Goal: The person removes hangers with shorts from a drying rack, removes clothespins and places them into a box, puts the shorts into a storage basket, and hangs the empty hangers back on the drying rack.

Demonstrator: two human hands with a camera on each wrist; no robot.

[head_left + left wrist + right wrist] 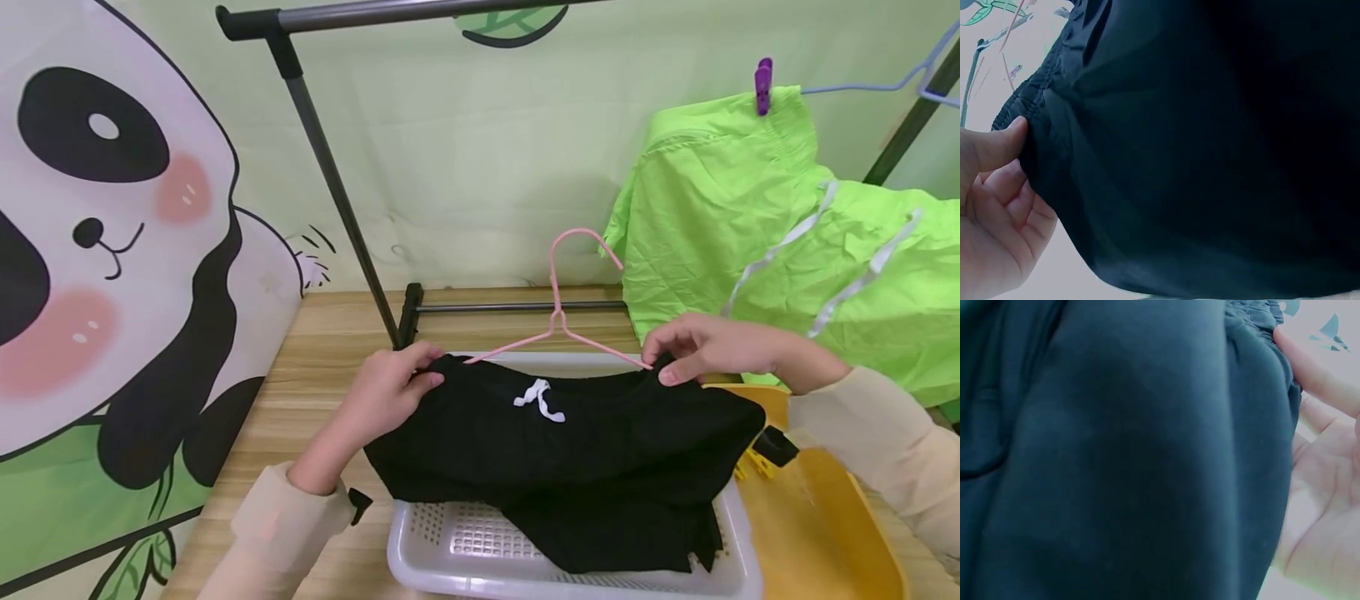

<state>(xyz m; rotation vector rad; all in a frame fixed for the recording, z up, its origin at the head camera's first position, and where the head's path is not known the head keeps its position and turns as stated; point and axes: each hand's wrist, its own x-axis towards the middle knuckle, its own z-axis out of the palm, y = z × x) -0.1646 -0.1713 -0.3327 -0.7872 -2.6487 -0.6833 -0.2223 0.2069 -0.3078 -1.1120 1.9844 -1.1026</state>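
Black shorts (600, 442) with a white drawstring bow (538, 400) hang between my two hands, stretched at the elastic waistband. My left hand (386, 392) pinches the waistband's left end between thumb and fingers. At the other end my right hand (705, 350) pinches the waistband beside the hanger's arm. A pink hanger (557, 312) stands up behind the shorts, its hook free and its lower part hidden inside or behind them. In the left wrist view the gathered waistband (1038, 87) shows under the thumb; the right wrist view shows mostly black fabric (1122, 450).
Below the shorts sits a white perforated basket (427, 575). To its right lies a yellow tray (832, 517) with yellow clips (757, 462). A dark metal rack (330, 167) rises behind. Bright green shorts (697, 217) hang at right from a blue hanger (862, 86) with a purple clothespin (762, 86).
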